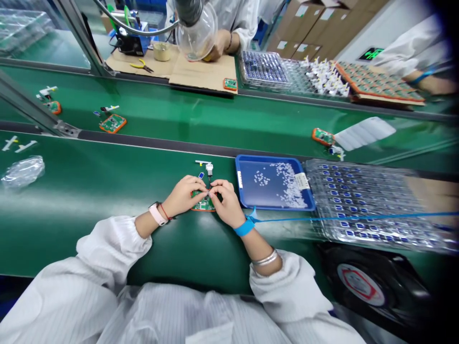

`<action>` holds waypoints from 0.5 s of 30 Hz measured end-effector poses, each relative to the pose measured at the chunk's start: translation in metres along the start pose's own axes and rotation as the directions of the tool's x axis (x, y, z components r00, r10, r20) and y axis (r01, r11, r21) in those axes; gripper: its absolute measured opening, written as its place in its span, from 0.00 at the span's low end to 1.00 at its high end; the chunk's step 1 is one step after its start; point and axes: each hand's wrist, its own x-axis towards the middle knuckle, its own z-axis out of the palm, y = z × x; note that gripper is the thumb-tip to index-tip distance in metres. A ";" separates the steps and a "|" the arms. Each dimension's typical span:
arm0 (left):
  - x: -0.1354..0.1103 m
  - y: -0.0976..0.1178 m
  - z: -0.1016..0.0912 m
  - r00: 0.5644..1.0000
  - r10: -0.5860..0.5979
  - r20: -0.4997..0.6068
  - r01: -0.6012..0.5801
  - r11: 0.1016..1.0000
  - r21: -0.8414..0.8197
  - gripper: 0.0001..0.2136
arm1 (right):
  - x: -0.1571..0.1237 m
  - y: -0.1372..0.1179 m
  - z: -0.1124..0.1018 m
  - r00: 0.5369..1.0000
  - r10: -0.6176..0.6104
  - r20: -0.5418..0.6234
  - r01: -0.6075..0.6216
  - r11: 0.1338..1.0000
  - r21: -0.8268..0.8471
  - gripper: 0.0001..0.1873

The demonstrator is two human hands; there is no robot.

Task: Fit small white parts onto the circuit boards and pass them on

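A small green circuit board point(202, 204) lies on the green bench, mostly covered by my hands. My left hand point(184, 195) rests on its left side with fingers curled and pinched at the board's top edge. My right hand point(225, 200) meets it there, fingertips pinched on something too small to make out. A blue strap circles my right wrist, a watch my left. Just beyond the fingers lie a small blue part point(201, 175), a white-and-black part point(209, 168) and a white strip point(202, 162).
A blue tray point(247, 165) of tiny white pieces sits right of my hands, then clear blister trays point(373, 205) of blue parts. Boards point(112, 123) lie on the conveyor belt. Across it, another person's hands work on cardboard point(204, 74). A crumpled plastic bag point(23, 171) lies left.
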 end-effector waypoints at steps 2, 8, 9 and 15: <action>0.002 0.001 0.001 0.999 -0.041 0.012 0.041 0.999 -0.032 0.05 | 0.000 0.000 0.000 1.000 0.002 0.004 -0.002 1.000 0.003 0.06; 0.004 0.002 0.002 0.992 -0.106 0.064 0.109 0.993 -0.034 0.05 | 0.000 0.002 0.001 0.999 0.026 0.043 -0.026 0.999 0.021 0.06; 0.005 0.002 0.002 0.991 -0.116 0.069 0.119 0.992 -0.037 0.05 | 0.000 0.003 0.001 0.998 0.035 0.046 -0.037 0.999 0.034 0.06; 0.011 0.002 0.002 0.984 -0.141 0.108 0.145 0.989 -0.031 0.06 | 0.003 0.003 0.005 0.994 0.072 0.084 -0.075 0.997 0.035 0.08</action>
